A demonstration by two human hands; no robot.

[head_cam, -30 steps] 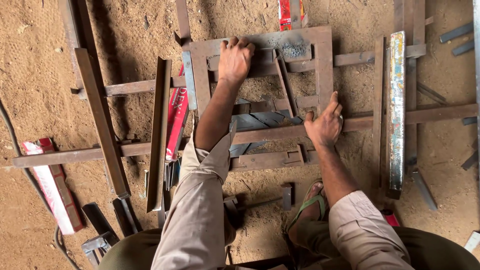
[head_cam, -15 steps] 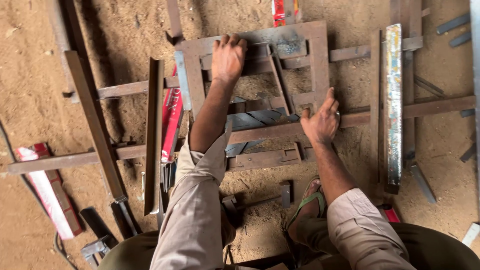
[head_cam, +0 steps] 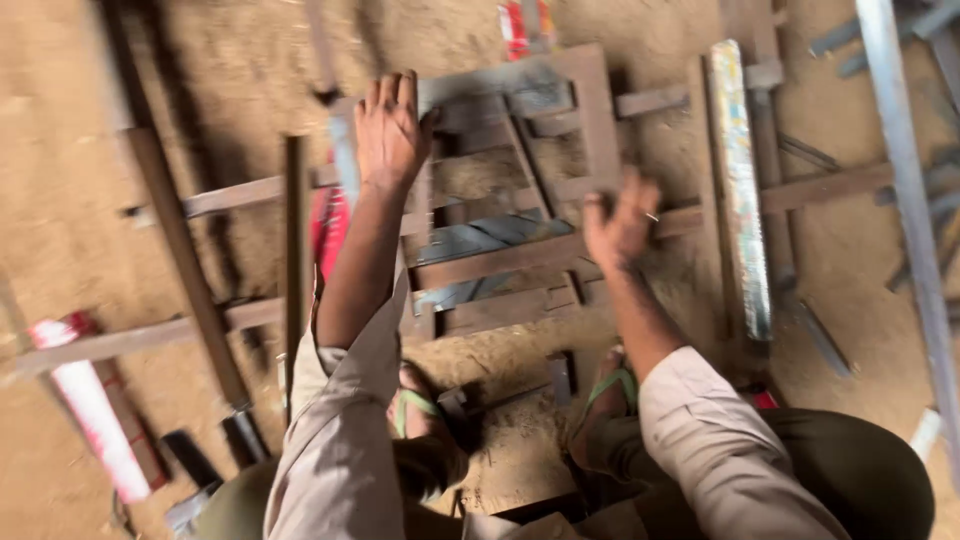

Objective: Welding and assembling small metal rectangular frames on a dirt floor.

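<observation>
Metal frame (head_cam: 590, 110) of rusty flat bars lies flat on the sandy ground (head_cam: 120, 130), straight ahead of the squatting person; left hand (head_cam: 390, 130) is palm-down on the frame's top left corner, fingers spread and flat, pressing rather than gripping; right hand (head_cam: 622, 222) is at the frame's right side where a cross bar (head_cam: 500, 262) meets it, fingers loosely curled, motion-blurred, so can't tell whether it grips anything or just touches; dark steel plates (head_cam: 480, 245) sit inside the frame between the arms; long rusty bars (head_cam: 180, 240) lie under and left of the frame; red-and-white pack (head_cam: 85, 400) well apart at lower left; shiny patterned strip (head_cam: 740, 180) just right of the frame; green-strapped sandals (head_cam: 420, 410) near the frame's bottom edge.
</observation>
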